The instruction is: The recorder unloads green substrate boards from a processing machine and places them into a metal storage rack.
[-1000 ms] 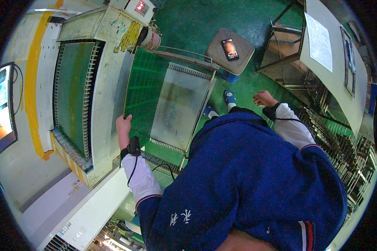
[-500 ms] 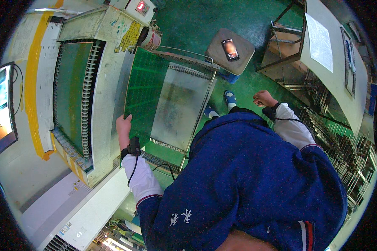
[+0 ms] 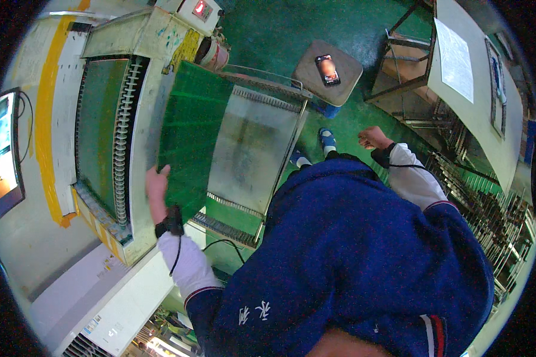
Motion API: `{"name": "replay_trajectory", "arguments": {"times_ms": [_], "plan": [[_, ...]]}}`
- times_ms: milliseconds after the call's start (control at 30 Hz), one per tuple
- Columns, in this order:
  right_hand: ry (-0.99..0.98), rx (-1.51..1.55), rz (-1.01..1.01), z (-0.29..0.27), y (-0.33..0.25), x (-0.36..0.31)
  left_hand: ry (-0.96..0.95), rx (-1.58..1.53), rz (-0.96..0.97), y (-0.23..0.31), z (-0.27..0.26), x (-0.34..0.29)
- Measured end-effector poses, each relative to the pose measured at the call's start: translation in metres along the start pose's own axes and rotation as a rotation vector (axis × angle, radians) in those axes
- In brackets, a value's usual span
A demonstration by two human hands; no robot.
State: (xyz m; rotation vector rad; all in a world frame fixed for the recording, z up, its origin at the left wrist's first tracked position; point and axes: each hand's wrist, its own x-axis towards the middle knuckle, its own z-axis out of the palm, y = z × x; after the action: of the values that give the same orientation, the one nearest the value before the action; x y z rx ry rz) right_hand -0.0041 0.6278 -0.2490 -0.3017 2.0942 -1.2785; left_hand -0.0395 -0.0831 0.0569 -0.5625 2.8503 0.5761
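Note:
My left hand [image 3: 156,185] is closed on the left edge of a large thin green panel [image 3: 192,131], which looks like a circuit board sheet. The panel stands tilted above the left part of a slotted metal rack [image 3: 261,100]. Inside the rack, a grey plate-like surface [image 3: 244,149] shows between the toothed bars. Well off to the right, my right hand [image 3: 374,138] hangs over the floor with its fingers curled, and nothing shows in it.
At left stands a machine with a roller opening [image 3: 122,143] and another green panel [image 3: 98,131] in it. A stool [image 3: 342,56] bears a phone [image 3: 326,70]. Metal racks [image 3: 482,220] and a white-topped table [image 3: 482,113] stand on the right. A screen [image 3: 5,154] is far left.
My left hand has moved left, toward the machine, and the green panel has shifted left with it. My right hand has barely moved.

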Motion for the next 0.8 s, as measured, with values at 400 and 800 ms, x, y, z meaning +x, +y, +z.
{"name": "replay_trajectory", "arguments": {"times_ms": [400, 800], "plan": [[-0.061, 0.317, 0.21, 0.007, 0.006, 0.062, 0.38, -0.788, -0.227, 0.041, -0.197, -0.155], [-0.044, -0.844, -0.381, -0.014, -0.003, 0.087, 0.663, -1.846, -0.065, 0.049, -0.053, -0.197]]}}
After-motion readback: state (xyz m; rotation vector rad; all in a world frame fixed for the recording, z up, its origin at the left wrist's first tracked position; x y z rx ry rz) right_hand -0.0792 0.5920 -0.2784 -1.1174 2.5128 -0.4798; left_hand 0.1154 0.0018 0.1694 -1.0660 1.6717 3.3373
